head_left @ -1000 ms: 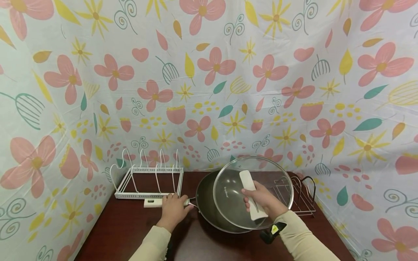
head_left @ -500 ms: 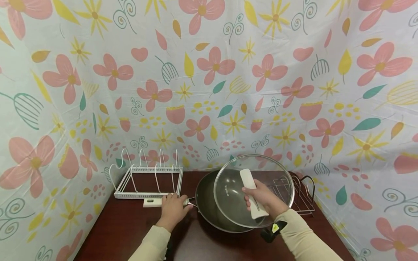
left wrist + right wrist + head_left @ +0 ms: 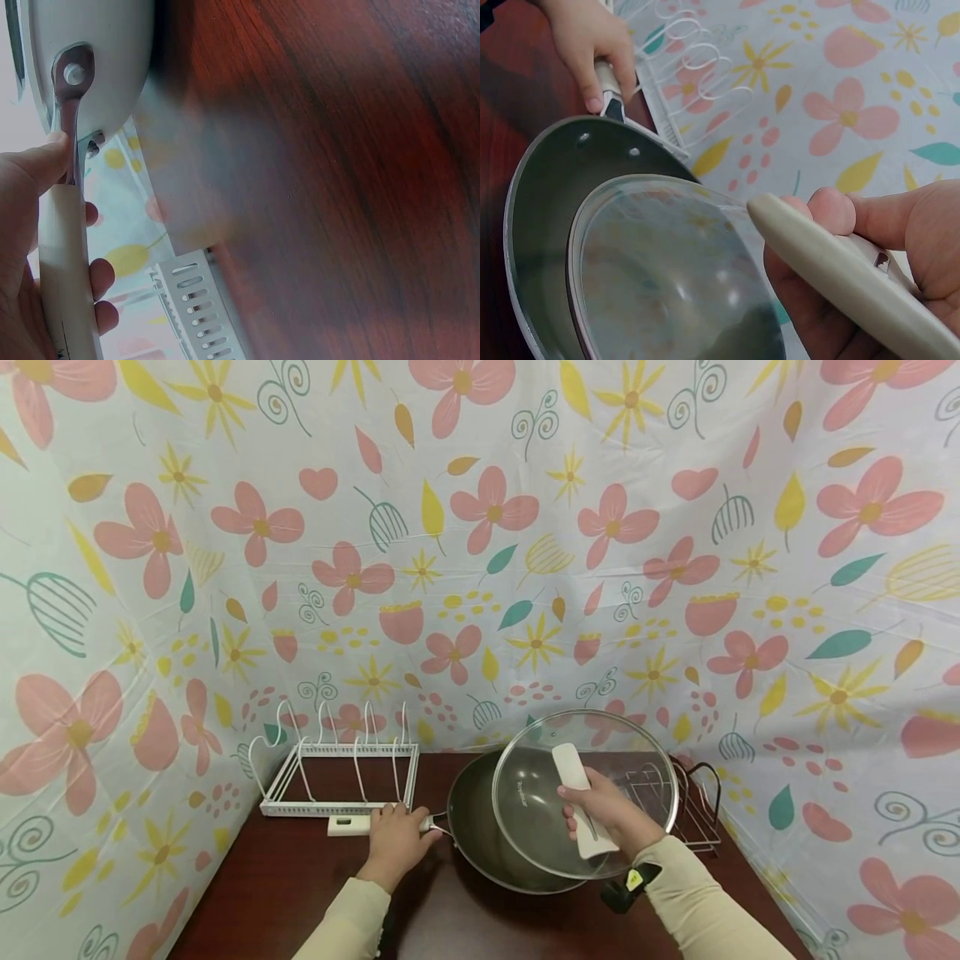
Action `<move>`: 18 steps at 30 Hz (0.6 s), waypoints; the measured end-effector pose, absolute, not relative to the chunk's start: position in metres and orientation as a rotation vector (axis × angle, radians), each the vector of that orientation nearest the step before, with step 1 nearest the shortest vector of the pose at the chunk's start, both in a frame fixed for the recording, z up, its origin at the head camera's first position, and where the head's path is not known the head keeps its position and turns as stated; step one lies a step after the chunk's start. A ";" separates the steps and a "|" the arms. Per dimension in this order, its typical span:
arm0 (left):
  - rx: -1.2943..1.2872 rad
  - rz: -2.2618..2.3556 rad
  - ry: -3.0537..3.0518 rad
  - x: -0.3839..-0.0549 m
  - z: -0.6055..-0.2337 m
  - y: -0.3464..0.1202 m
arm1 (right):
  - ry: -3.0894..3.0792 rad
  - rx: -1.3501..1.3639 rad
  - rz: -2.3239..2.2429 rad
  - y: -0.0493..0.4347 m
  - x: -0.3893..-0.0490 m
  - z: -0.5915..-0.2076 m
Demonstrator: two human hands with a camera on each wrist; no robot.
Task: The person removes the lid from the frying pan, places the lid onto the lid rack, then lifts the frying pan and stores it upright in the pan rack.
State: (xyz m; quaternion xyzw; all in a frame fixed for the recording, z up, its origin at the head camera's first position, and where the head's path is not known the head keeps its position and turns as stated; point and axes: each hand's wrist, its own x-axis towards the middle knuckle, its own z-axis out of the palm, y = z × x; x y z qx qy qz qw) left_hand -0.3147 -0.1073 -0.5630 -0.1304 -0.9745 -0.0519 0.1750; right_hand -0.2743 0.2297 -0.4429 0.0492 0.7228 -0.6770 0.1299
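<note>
My left hand point(image 3: 395, 845) grips the cream handle point(image 3: 64, 262) of a dark-lined frying pan point(image 3: 480, 827) that stands on the table. In the left wrist view the fingers wrap under the handle and the thumb lies along its metal neck. With my right hand point(image 3: 606, 810) I hold a glass lid point(image 3: 525, 793) by its long white grip point(image 3: 840, 277). The lid is raised and tilted over the right part of the pan, whose left side stays uncovered. In the right wrist view the pan's rivets and inner wall show beside the lid's rim.
A white wire rack point(image 3: 337, 810) stands at the back left, close to the pan handle. Behind the lid on the right is a dark wire rack point(image 3: 701, 835), partly seen through the glass. A flowered curtain point(image 3: 480, 568) encloses the brown table point(image 3: 465, 935).
The lid and my right hand have risen slightly in the head view, drifting a little to the right. My left hand and the pan have stayed practically where they were.
</note>
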 end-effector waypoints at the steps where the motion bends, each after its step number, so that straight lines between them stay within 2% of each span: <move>1: -0.370 -0.146 -2.761 -0.315 -0.563 -0.107 | 2.100 0.144 -1.969 0.230 -0.274 -0.442; 18: -0.363 -0.153 -2.764 -0.316 -0.563 -0.108 | 2.111 0.140 -1.979 0.239 -0.276 -0.436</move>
